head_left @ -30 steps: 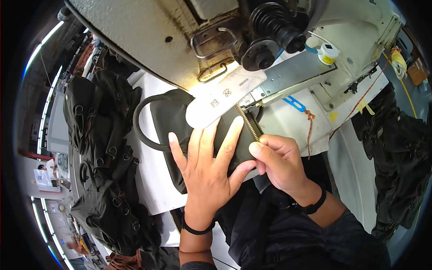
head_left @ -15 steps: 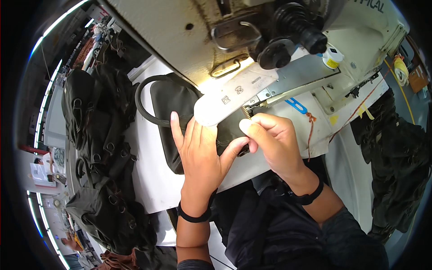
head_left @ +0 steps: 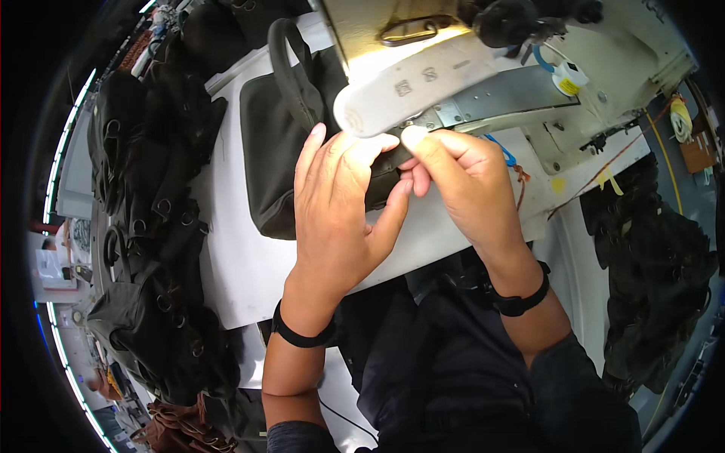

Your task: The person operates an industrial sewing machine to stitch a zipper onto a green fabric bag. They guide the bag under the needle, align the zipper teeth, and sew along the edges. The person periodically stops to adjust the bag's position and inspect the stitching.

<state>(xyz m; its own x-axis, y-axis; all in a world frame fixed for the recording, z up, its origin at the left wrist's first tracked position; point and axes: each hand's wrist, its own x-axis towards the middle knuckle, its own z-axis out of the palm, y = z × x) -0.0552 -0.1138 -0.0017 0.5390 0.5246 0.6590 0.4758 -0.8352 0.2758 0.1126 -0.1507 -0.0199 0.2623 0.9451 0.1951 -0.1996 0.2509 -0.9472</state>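
A dark olive fabric bag (head_left: 266,155) with a thick loop handle (head_left: 297,79) lies on the white sewing machine table, partly under the machine's pale rounded guard (head_left: 408,87). My left hand (head_left: 332,200) rests on the bag with its fingers spread, the fingertips beside the guard's lower edge. Close to its right, my right hand (head_left: 476,181) is closed in a pinch, thumb against the forefinger, on the bag's dark edge just below the metal needle plate (head_left: 449,115). My fingers and the guard hide the needle area and the exact bit pinched.
Overhead is the sewing machine head (head_left: 445,15), with a white spool-like item (head_left: 569,78) on its bed. A blue tool (head_left: 502,151) lies right of my right hand. Dark bags are piled at the left (head_left: 143,219) and more dark fabric hangs at the right (head_left: 653,279).
The view has shifted, so machine and hands appear higher. The bag's handle has swung more upright, and more of the bag's left side shows. Brass zipper teeth seen earlier are now hidden.
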